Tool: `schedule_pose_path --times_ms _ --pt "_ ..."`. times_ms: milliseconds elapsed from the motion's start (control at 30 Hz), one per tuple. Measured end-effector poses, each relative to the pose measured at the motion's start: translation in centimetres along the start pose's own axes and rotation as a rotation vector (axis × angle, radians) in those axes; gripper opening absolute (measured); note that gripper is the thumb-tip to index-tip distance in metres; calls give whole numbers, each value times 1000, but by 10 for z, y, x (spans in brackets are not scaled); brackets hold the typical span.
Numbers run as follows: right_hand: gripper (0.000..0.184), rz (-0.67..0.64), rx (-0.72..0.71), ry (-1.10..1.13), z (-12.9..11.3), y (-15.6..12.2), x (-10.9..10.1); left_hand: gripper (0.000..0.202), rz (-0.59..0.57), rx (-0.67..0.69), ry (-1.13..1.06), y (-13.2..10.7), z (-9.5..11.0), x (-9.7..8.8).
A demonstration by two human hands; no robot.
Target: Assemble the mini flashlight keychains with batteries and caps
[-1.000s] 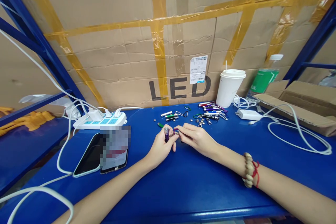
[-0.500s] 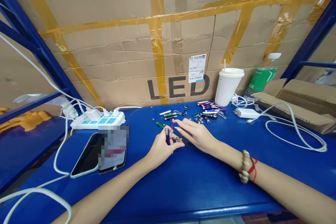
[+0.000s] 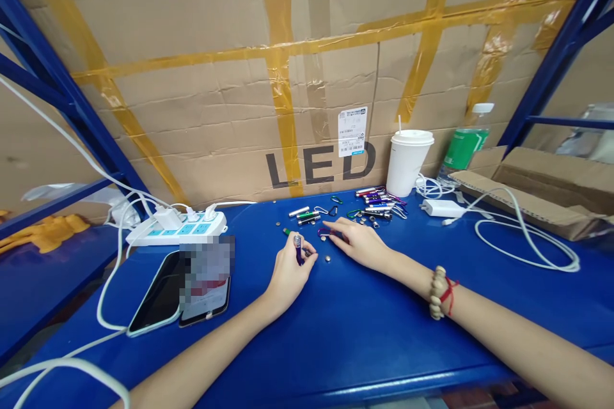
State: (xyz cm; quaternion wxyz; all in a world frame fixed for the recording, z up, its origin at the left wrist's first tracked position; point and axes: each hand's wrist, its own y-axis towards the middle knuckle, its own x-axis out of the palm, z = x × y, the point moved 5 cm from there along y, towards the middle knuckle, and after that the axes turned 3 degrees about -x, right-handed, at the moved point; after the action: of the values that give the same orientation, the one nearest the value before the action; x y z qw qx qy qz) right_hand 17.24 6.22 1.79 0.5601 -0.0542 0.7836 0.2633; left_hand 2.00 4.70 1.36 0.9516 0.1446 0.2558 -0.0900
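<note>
My left hand [image 3: 289,271] is closed around a small purple flashlight [image 3: 298,248], held upright near the middle of the blue table [image 3: 364,326]. My right hand [image 3: 357,241] lies on the table just right of it, fingers reaching toward a small coin battery [image 3: 323,238]; a pink-purple clip shows under its fingers. Another coin battery [image 3: 327,259] lies between the hands. A pile of small coloured flashlights and carabiners [image 3: 378,201] sits behind the right hand, and two loose flashlights [image 3: 303,215] lie behind the left.
A taped cardboard box marked LED [image 3: 316,89] stands at the back. A white cup with a straw [image 3: 407,162], a green bottle [image 3: 463,144], a white charger and cable [image 3: 508,230], a power strip [image 3: 177,229] and two phones [image 3: 185,291] are around. Blue rack posts flank the table.
My right hand has left the flashlight and moved back and down onto the table toward the small parts. My left hand keeps the purple flashlight.
</note>
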Motion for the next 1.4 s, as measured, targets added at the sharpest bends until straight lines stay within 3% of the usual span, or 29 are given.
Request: schedule_pose_path --times_ms 300,533,800,967,1100,1400 --pt "25 -11 -172 60 -6 1 0 10 9 21 29 0 -2 0" --pt "21 16 -119 13 -8 2 -2 17 -9 19 -61 -5 8 -3" --pt "18 21 -186 -94 -16 2 -4 30 -69 -6 -195 -6 1 0" --pt "20 249 -170 120 -19 -2 -13 17 -86 25 58 -7 8 1" --pt "23 434 -204 369 -27 -9 -23 14 -110 101 92 -7 15 2" --pt "25 387 -226 527 -39 -12 -27 16 -106 164 37 -7 14 1"
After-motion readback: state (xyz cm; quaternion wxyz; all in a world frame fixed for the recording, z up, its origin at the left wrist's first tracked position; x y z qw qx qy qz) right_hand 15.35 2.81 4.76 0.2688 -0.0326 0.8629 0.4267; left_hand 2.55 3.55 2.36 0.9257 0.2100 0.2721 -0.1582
